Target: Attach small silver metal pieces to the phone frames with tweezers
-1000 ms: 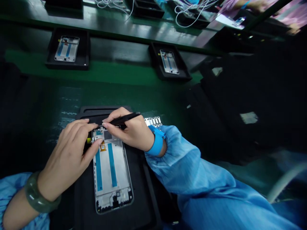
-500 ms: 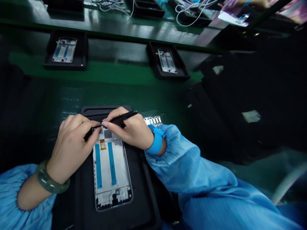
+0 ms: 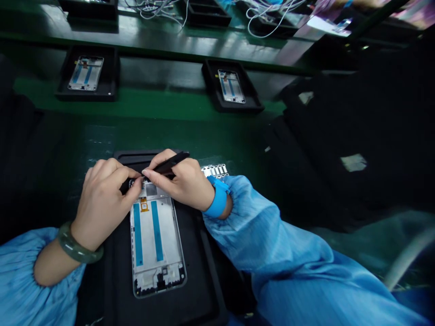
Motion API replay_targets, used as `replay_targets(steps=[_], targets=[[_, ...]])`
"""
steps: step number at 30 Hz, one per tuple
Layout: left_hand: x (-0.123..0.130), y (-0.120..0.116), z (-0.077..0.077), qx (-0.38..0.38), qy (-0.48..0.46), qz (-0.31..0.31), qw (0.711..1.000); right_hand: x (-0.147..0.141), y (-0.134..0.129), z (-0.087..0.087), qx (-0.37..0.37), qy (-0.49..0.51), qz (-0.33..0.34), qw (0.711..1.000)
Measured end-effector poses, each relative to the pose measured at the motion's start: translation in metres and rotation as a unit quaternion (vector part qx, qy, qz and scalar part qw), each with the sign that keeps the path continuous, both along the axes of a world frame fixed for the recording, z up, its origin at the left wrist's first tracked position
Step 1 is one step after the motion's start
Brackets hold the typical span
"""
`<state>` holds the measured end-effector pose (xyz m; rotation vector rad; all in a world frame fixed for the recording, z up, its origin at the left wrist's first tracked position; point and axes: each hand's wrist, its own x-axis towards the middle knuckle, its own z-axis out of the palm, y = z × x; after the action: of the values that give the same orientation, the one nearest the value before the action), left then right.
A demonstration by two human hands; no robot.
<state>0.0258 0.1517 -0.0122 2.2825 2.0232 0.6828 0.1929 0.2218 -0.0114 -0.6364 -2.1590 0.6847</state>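
Observation:
A silver phone frame (image 3: 148, 235) with two blue strips and an orange flex connector lies on a black foam tray (image 3: 200, 290). At its upper edge my left hand (image 3: 105, 197) is pinched, thumb and forefinger almost together; what lies between them is too small to name. My right hand (image 3: 185, 183) is closed on black tweezers (image 3: 171, 163), which slant up to the right. Its fingertips meet those of my left hand at the frame's top left corner. The tweezers' tips are hidden by the fingers.
A sheet of small silver parts (image 3: 215, 170) lies right of the tray, partly behind my right hand. Farther off, a left black tray (image 3: 110, 79) and a right black tray (image 3: 253, 99) each hold a phone frame. White cables (image 3: 159, 10) lie at the back. Dark stacked trays (image 3: 319, 149) stand at right.
The view has shifted slightly. My left wrist has turned a little and moved up and right. Both hands stay together at the frame's top edge, the tweezers still in my right hand.

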Motion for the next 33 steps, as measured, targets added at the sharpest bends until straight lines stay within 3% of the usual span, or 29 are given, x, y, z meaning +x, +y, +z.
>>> replay_targets(steps=[4,9,18,29,33], targets=[[0.001,0.001,0.0,0.0,0.01,0.001,1.0,0.0,-0.001,0.0,-0.006,0.007,-0.009,1.0],[0.002,0.001,0.001,-0.001,-0.006,0.006,1.0,0.001,0.0,0.002,-0.098,0.026,-0.04,0.994],[-0.007,-0.007,-0.004,-0.012,-0.024,-0.036,0.999,-0.002,0.001,0.002,-0.101,0.004,-0.02,0.995],[-0.001,-0.012,-0.006,-0.001,-0.046,-0.01,0.999,-0.006,0.007,0.005,-0.189,-0.011,0.03,0.981],[-0.002,-0.012,-0.007,-0.01,-0.038,-0.009,0.999,-0.005,0.01,0.003,-0.21,-0.003,0.02,0.978]])
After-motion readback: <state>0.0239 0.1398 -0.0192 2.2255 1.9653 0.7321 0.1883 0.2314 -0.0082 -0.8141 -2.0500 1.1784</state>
